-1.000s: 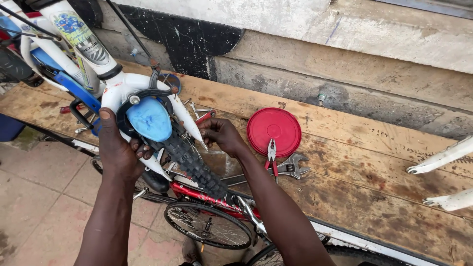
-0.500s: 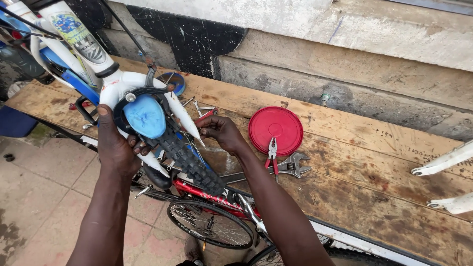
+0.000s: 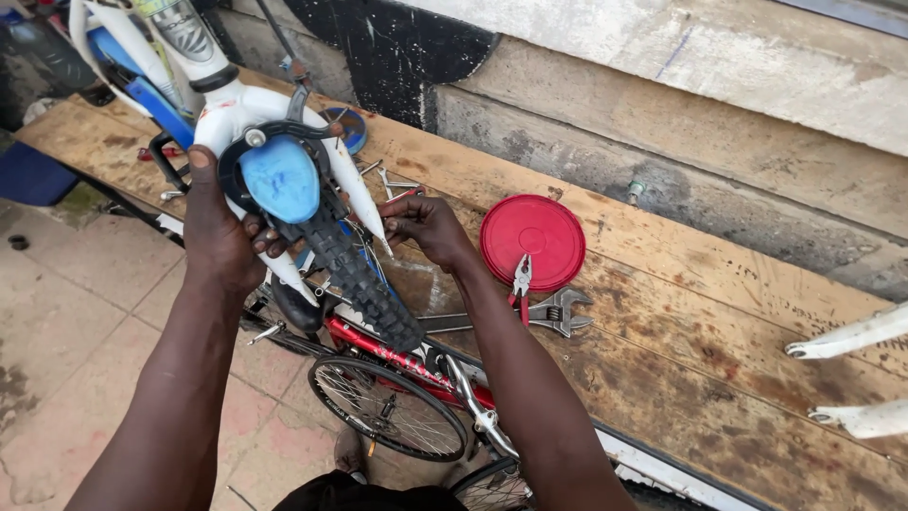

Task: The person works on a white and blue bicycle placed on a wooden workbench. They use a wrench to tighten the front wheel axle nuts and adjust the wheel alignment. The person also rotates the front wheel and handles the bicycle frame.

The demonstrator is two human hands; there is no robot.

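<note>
Label: a sticker with green and yellow marks on the pale tube (image 3: 180,33) at top left; shape follows the tube. Print too small to read.

Red round lid (image 3: 532,241) lies flat on the wooden bench (image 3: 719,331), right of centre. Pliers (image 3: 519,284) with red handles overlap its lower edge; an adjustable wrench (image 3: 553,312) lies just beside them.

White bike frame (image 3: 236,109) rests tilted against the bench edge. A knobby black tyre (image 3: 355,274) runs down it, with a blue patch (image 3: 281,178) at the upper end.

Left hand (image 3: 219,232): fingers curled shut around the frame and tyre just below the blue patch.

Right hand (image 3: 427,227): fingertips pinched together beside the frame's white stay; what they grip, if anything, cannot be made out.

Spoked wheel (image 3: 388,407) below the bench, next to a red frame tube (image 3: 378,345).
</note>
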